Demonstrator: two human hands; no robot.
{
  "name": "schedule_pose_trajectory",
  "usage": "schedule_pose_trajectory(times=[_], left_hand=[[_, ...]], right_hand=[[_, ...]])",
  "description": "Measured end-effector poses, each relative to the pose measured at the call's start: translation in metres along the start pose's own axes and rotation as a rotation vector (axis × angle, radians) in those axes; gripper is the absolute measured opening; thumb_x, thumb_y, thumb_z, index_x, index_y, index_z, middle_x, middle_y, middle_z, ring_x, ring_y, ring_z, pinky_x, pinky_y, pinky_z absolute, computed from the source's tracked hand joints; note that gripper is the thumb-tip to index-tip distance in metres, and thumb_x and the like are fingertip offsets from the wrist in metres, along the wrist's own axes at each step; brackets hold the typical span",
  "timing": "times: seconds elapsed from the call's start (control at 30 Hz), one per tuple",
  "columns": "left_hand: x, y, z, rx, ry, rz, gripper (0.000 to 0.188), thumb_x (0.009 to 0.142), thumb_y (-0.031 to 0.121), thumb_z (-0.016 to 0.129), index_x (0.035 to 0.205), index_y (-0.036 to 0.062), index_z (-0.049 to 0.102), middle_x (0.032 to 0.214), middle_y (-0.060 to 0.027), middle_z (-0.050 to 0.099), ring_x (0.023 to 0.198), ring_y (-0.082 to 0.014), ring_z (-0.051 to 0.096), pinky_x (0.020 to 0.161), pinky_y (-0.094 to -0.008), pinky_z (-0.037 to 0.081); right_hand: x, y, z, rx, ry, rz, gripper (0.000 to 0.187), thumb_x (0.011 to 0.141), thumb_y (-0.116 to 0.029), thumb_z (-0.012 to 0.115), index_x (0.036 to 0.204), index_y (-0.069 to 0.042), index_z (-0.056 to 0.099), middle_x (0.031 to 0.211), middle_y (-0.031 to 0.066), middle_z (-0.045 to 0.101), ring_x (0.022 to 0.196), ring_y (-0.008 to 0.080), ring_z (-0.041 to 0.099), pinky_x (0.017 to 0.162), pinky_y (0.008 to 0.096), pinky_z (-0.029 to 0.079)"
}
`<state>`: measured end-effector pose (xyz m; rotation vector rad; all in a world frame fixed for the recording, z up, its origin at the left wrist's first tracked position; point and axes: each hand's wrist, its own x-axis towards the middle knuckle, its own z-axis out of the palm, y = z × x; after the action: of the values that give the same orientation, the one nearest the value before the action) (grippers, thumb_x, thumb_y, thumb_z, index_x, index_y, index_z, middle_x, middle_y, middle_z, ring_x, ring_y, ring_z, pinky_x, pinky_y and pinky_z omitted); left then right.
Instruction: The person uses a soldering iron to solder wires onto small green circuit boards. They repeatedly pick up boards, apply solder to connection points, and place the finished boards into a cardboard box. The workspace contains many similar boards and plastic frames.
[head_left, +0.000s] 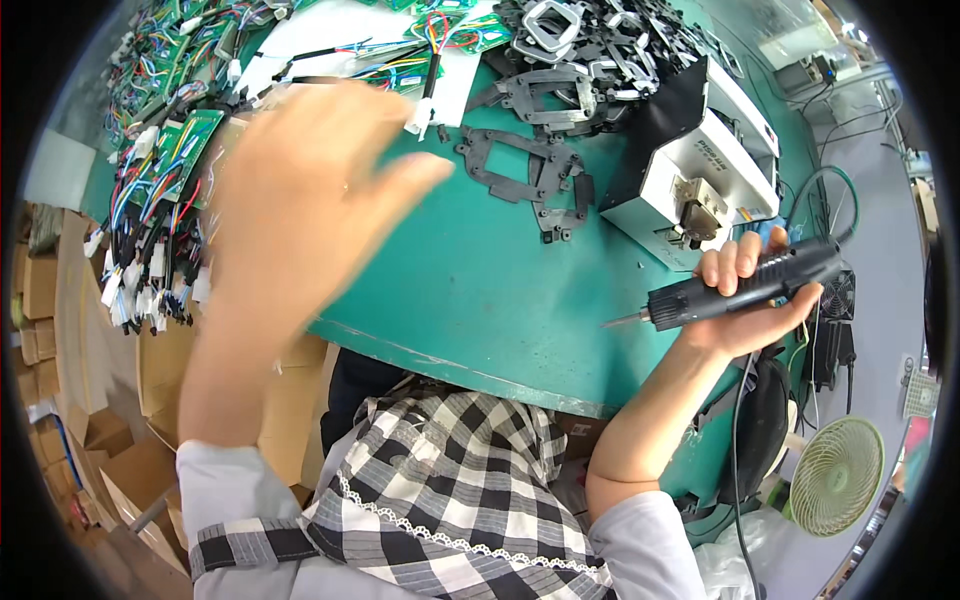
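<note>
My right hand (745,332) is wrapped round a black electric screwdriver (735,287), whose thin bit points left above the green table (450,290). My left hand (300,190), smeared by motion, hovers over the table's left part with its thumb stretched away from the fingers. Nothing shows between thumb and forefinger; the other fingertips are hard to make out. To the right of the left hand lies a flat black plastic frame (545,172) with a square opening. A second black frame (548,98) lies just beyond it. Nearest the left hand are green circuit boards (185,150) with coloured wires.
A black-and-white box-shaped machine (690,150) with a metal fitting on its front stands at the right. Black and grey frames (615,45) are heaped at the back. White sheets (330,30) lie beneath more wired boards. Cardboard boxes (130,470) stand lower left, a green fan (838,475) lower right.
</note>
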<state>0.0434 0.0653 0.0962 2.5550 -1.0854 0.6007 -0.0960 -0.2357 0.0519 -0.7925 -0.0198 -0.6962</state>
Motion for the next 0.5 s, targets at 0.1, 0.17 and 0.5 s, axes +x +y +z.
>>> schedule_pose_trajectory(times=[0.1, 0.17, 0.5], left_hand=[[0.028, 0.025, 0.073, -0.003, -0.275, 0.064, 0.058, 0.069, 0.036, 0.077, 0.117, 0.0083, 0.06, 0.101, -0.0088, 0.062, 0.098, -0.0258, 0.059, 0.085, -0.0375, 0.046], [0.032, 0.022, 0.113, -0.02, -0.124, 0.189, 0.059, 0.069, 0.037, 0.076, 0.117, 0.0089, 0.058, 0.099, -0.0078, 0.06, 0.095, -0.0256, 0.059, 0.082, -0.038, 0.046], [-0.026, 0.075, 0.07, -0.582, -0.464, 0.126, 0.022, 0.085, 0.031, 0.064, 0.096, 0.0117, 0.063, 0.087, -0.0063, 0.064, 0.072, -0.027, 0.065, 0.059, -0.0391, 0.05]], right_hand=[[-0.001, 0.005, 0.001, 0.086, -0.059, 0.082, 0.068, 0.09, -0.063, 0.041, 0.119, -0.002, 0.052, 0.068, 0.0087, 0.049, 0.047, 0.0176, 0.044, 0.045, 0.0314, 0.036], [-0.004, 0.003, -0.001, 0.049, -0.092, 0.082, 0.068, 0.09, -0.062, 0.041, 0.121, -0.002, 0.05, 0.068, 0.009, 0.049, 0.047, 0.0181, 0.045, 0.045, 0.0321, 0.036], [-0.013, -0.01, 0.011, 0.218, -0.325, 0.094, 0.071, 0.093, -0.057, 0.041, 0.132, 0.003, 0.039, 0.074, 0.0131, 0.051, 0.049, 0.0208, 0.05, 0.048, 0.0347, 0.04]])
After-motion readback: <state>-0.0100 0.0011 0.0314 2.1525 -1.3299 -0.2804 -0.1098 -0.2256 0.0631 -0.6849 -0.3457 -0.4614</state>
